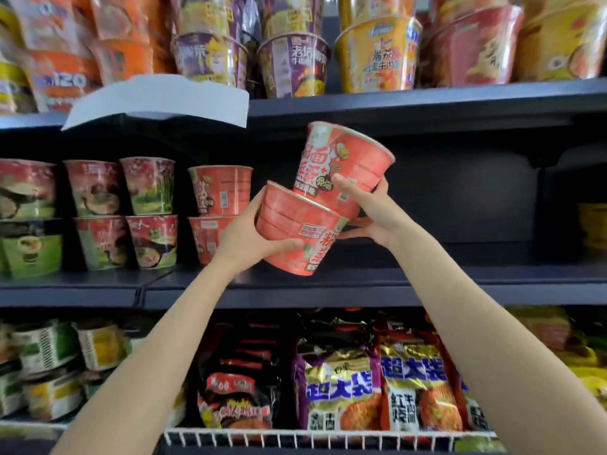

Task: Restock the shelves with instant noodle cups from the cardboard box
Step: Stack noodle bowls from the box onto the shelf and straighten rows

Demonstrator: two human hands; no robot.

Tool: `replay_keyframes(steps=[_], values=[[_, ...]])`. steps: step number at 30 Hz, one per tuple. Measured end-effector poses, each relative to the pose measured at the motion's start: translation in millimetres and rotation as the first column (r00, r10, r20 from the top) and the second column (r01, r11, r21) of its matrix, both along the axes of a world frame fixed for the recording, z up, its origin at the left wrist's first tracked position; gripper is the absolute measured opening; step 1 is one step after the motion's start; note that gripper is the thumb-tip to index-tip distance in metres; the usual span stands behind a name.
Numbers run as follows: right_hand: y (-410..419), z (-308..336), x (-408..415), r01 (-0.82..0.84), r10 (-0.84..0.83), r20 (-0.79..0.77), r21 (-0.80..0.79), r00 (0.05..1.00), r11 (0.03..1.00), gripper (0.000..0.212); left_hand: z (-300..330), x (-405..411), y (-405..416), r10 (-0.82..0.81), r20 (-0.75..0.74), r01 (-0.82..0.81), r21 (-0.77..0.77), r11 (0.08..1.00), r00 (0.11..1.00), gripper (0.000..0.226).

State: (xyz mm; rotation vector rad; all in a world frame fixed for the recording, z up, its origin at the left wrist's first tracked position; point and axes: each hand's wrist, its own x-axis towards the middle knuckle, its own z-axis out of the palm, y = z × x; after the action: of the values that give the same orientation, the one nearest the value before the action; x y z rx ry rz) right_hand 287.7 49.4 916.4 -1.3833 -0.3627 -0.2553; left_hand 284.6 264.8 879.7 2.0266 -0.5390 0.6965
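Nearest the camera, 2 bare forearms rose from the bottom of the view toward the middle shelf (328,292). Below them, the lowest tier held packets of instant noodles behind a white wire rail (328,436). The left hand (249,238) cupped the lower red noodle cup (295,231) from its left side, its fingers curled around the wall and the thumb under the cup's base. The right hand (371,211) held the upper red noodle cup (341,159), which sat tilted to the right on the lid of the lower one, with its fingers wrapped round the narrow base. Both cups hung in the air just in front of the shelf's bare stretch, not yet set down. Such cups looked light and thin-walled, with a film wrap that could slip, so a hold spread around the body near the base, as here, seemed safer than squeezing the rim or lid; the leaning stack could slide apart if tipped further. Just left of the hands stood 2 matching red cups (220,192) stacked on the shelf, and beyond them pink and green cups in 2 layers. Above, a white paper tag (157,100) hung off the upper shelf's edge, where purple, yellow and orange cups were ranged. The cardboard box was not in view.
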Motion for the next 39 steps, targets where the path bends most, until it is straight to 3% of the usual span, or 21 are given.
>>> replay_keyframes(steps=[5, 11, 18, 23, 26, 28, 32, 36, 39], values=[[27, 17, 60, 0.076, -0.080, -0.017, -0.166, 0.997, 0.983, 0.107, -22, 59, 1, 0.134, -0.058, -0.139, -0.093, 0.986, 0.989, 0.120], [51, 20, 110, 0.153, -0.166, -0.017, -0.307, 0.986, 0.939, 0.116, -26, 96, -8, 0.353, -0.106, -0.348, 0.065, 0.935, 0.930, 0.119], [79, 10, 145, 0.231, -0.228, 0.048, -0.331, 0.973, 0.915, 0.126, -23, 127, 13, 0.373, -0.223, -0.345, 0.155, 0.926, 0.901, 0.127], [81, 3, 143, 0.321, -0.308, 0.105, -0.462, 0.946, 0.827, 0.114, -25, 132, 29, 0.421, -0.160, -0.384, 0.215, 0.898, 0.893, 0.127], [68, -10, 113, 0.376, -0.306, 0.222, -0.452, 0.926, 0.809, 0.099, -27, 113, 26, 0.444, -0.062, -0.428, 0.179, 0.886, 0.894, 0.112], [54, -24, 83, 0.446, -0.324, 0.346, -0.374, 0.880, 0.813, 0.077, -30, 92, 19, 0.368, 0.059, -0.371, 0.045, 0.927, 0.928, 0.086], [23, -68, 13, 0.531, -0.399, 0.495, -0.157, 0.772, 0.833, 0.031, -55, 24, -12, 0.087, 0.317, -0.036, -0.165, 0.986, 0.944, 0.031], [-14, -131, -54, 0.676, -0.463, 0.634, -0.131, 0.620, 0.726, 0.019, -105, -32, -48, 0.007, 0.505, 0.063, -0.121, 0.991, 0.863, 0.013], [-48, -196, -98, 0.780, -0.431, 0.713, -0.262, 0.554, 0.569, 0.022, -159, -69, -75, -0.100, 0.503, 0.116, -0.001, 0.993, 0.859, 0.015]])
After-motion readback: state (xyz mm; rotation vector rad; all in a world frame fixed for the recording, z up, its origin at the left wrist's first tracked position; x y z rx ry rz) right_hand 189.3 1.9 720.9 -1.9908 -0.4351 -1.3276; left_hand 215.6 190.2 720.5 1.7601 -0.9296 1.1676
